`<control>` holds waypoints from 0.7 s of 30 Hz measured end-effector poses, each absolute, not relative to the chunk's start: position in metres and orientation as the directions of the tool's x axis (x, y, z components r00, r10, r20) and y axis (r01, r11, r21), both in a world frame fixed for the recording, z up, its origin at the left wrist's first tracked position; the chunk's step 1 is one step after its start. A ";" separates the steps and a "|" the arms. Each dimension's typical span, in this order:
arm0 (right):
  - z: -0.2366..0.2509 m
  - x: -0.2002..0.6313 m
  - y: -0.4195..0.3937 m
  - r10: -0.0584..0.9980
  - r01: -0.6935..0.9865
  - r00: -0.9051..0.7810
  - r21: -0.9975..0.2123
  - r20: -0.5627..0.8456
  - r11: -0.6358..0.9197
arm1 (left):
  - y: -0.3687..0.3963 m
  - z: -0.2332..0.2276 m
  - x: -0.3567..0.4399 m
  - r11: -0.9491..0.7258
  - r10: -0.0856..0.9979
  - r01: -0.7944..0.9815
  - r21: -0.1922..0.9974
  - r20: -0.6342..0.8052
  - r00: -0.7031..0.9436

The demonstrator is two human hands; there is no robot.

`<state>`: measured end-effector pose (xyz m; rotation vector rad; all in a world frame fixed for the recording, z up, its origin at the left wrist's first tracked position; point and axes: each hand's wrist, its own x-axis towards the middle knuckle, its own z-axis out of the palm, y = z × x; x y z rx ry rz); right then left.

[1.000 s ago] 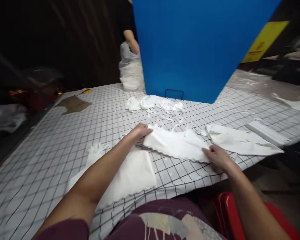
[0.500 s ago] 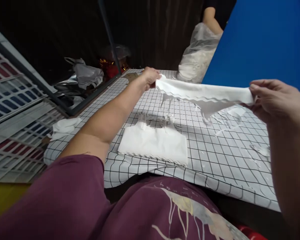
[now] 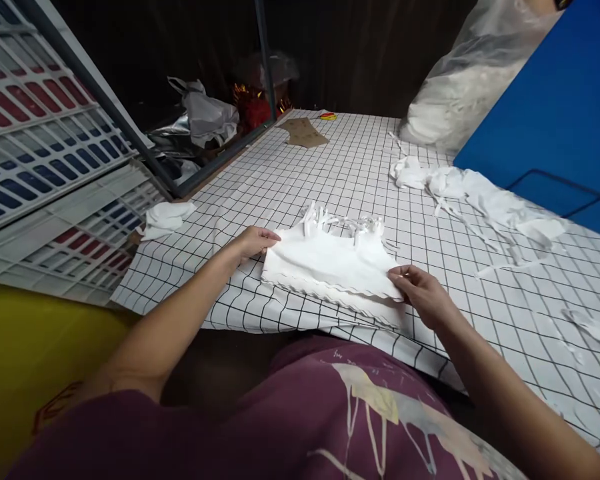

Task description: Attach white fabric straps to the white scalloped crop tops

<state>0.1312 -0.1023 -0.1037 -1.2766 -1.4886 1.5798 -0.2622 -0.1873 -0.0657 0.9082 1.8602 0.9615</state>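
Both hands rest on a small stack of white scallop-edged garment pieces (image 3: 333, 270) lying near the front edge of the grid-patterned tabletop (image 3: 330, 173), in the lower middle of the frame. The left hand (image 3: 253, 241) pinches the stack's left corner; its grip is closed lightly on the cloth. The right hand (image 3: 420, 293) presses the lower right corner, fingers curled over the edge and thumb on top. The thin straps at the stack's far side lie loose, so they could tangle or drag the layers askew if a hand slides. Because the stack sits close to the tabletop's edge, an uneven push may tip pieces off. Loose white scraps (image 3: 460, 190) lie to the right before a blue bin (image 3: 555, 127).
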 end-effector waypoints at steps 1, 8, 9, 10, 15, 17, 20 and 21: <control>-0.105 0.133 -0.106 0.911 0.190 -0.350 -0.969 -0.217 -0.158 | -0.194 -0.071 -0.263 0.428 0.861 0.205 0.880 -0.328 -0.389; -0.090 0.145 -0.111 0.882 0.282 -0.384 -0.944 -0.274 -0.171 | -0.202 -0.075 -0.270 0.374 0.896 0.267 0.888 -0.272 -0.352; -0.091 0.147 -0.114 0.880 0.302 -0.385 -0.939 -0.278 -0.165 | -0.202 -0.076 -0.270 0.374 0.899 0.283 0.883 -0.270 -0.343; -0.093 0.151 -0.118 0.880 0.334 -0.388 -0.931 -0.276 -0.145 | -0.202 -0.076 -0.270 0.378 0.904 0.313 0.871 -0.274 -0.328; -0.092 0.162 -0.143 0.883 0.735 -0.418 -0.651 -0.214 0.190 | -0.205 -0.079 -0.263 0.354 0.932 0.659 0.664 -0.188 -0.310; -0.085 0.155 -0.149 0.910 0.835 -0.403 -0.449 -0.102 0.319 | -0.203 -0.082 -0.255 0.270 0.942 0.804 0.530 0.027 -0.334; -0.078 0.128 -0.140 0.867 0.823 -0.480 -0.273 0.137 0.499 | -0.191 -0.090 -0.237 0.113 0.936 0.935 0.337 0.280 -0.214; -0.078 0.117 -0.133 0.816 0.778 -0.548 -0.247 0.184 0.578 | -0.186 -0.093 -0.231 0.071 0.944 0.954 0.292 0.289 -0.158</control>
